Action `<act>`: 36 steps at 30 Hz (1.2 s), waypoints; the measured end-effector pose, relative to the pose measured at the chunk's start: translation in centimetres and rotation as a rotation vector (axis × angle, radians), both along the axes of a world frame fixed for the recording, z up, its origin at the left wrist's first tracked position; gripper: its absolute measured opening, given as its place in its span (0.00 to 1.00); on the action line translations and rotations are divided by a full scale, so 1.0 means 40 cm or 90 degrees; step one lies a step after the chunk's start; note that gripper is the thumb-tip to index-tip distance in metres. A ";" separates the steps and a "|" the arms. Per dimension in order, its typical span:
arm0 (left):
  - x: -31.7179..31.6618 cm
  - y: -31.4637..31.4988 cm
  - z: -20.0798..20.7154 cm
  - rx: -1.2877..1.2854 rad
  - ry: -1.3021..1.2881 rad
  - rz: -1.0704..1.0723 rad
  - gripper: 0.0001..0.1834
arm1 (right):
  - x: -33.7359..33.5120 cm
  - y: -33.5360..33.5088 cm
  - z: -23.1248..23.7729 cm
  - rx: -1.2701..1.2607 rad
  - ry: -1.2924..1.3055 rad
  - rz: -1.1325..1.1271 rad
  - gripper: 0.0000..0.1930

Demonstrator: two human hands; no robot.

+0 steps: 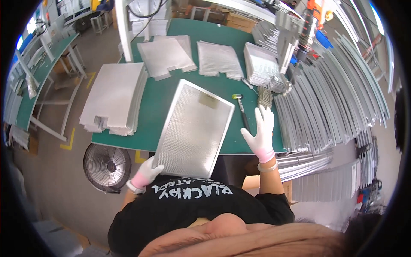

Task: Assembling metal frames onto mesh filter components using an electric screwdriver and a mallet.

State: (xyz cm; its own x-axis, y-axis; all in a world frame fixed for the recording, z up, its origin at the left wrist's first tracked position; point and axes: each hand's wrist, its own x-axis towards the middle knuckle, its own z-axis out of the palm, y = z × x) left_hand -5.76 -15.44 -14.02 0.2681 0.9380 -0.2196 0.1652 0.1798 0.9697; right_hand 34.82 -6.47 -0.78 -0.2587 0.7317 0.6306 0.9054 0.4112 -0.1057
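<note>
A rectangular metal mesh panel [192, 132] with a pale frame leans over the near edge of the green table, tilted against my front. My left hand [147, 172], in a white glove with a pink cuff, grips its lower left edge. My right hand [261, 133], gloved alike, is raised off the panel's right side with fingers spread and nothing in it. Just beyond its fingertips lies a small pile of beige-grey pieces [265, 97], their kind too small to tell. Left of that hand rests a mallet [240, 107] with a black handle and a yellow-green head.
Notched mesh sheets are stacked at the left [113, 92], with further sheets [165, 55] and piles [219, 59] along the back. Many long metal strips [329, 94] fill the right side. An orange power tool [311, 21] hangs back right. A floor fan [107, 167] stands below left.
</note>
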 end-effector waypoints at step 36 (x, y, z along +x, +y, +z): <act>-0.234 0.353 0.277 0.076 0.975 0.172 0.42 | 0.654 -0.235 0.771 0.645 0.261 -0.315 0.18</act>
